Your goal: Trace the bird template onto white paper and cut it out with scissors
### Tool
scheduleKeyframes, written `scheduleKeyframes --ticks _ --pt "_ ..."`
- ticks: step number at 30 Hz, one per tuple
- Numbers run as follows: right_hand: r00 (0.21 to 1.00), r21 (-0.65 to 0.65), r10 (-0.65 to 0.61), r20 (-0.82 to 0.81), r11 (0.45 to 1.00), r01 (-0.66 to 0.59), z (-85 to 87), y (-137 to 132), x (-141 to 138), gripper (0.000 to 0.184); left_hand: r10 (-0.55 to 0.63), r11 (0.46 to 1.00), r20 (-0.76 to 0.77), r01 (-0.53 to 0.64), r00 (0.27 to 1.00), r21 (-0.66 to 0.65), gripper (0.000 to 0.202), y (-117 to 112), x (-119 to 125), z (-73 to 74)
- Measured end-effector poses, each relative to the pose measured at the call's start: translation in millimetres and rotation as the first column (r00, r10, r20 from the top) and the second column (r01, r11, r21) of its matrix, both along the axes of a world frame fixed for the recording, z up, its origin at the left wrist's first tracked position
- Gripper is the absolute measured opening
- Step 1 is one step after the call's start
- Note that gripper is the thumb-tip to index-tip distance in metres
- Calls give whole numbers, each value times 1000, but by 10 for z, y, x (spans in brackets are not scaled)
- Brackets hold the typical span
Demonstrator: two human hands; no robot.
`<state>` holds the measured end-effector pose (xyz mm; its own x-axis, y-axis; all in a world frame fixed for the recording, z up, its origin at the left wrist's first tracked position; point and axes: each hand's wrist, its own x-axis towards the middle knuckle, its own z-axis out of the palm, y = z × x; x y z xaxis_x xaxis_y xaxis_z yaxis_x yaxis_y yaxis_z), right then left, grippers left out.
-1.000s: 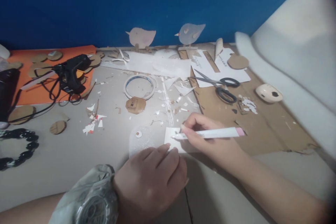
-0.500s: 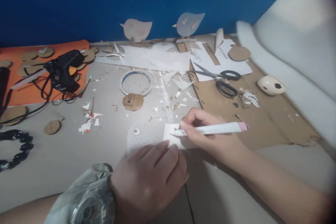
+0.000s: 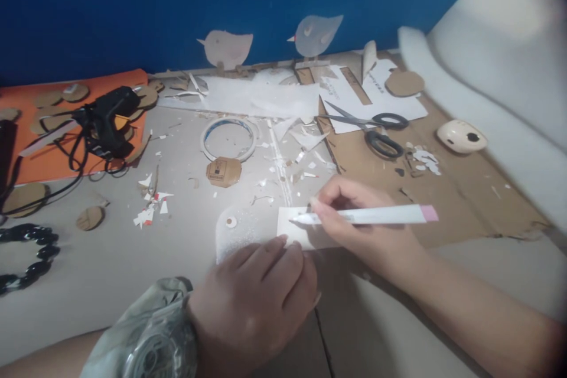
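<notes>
Grasping a white marker (image 3: 381, 214) in the right hand (image 3: 367, 242), pinched towards its tip, and laying the left hand (image 3: 257, 295) palm down, fingertips on a white card (image 3: 306, 233); impossible to tell any grip beneath the palm. Held with the nib over the card's left part, on the desk (image 3: 186, 266), near a translucent piece (image 3: 239, 233). Compared with half a second ago, swung with the pink end farther right, showing more barrel, and nudged slightly towards the card's far edge: probably still midway through marking. Pointing left, long axis running nearly level from side to side. Too small to tell touch from slight hover.
</notes>
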<state>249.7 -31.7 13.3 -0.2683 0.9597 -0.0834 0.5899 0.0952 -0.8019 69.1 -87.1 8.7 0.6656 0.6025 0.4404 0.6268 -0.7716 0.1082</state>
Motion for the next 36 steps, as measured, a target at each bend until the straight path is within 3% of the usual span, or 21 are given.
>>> scheduleKeyframes --ticks 14,24,30,36 --pt "997 30 -68 -21 997 69 3 16 -22 18 -9 1000 -20 9 1000 -4 19 -14 -20 -26" --pt "985 -71 -75 -156 995 65 -5 29 11 21 -34 999 -25 34 999 -19 17 5 -38 -1" --pt "979 -119 100 -178 985 -122 18 28 65 17 -47 996 -59 43 997 -74 16 3 -25 -21" --pt "997 -96 25 -69 995 -31 41 32 68 14 25 996 -25 -27 999 -82 20 -22 24 -78"
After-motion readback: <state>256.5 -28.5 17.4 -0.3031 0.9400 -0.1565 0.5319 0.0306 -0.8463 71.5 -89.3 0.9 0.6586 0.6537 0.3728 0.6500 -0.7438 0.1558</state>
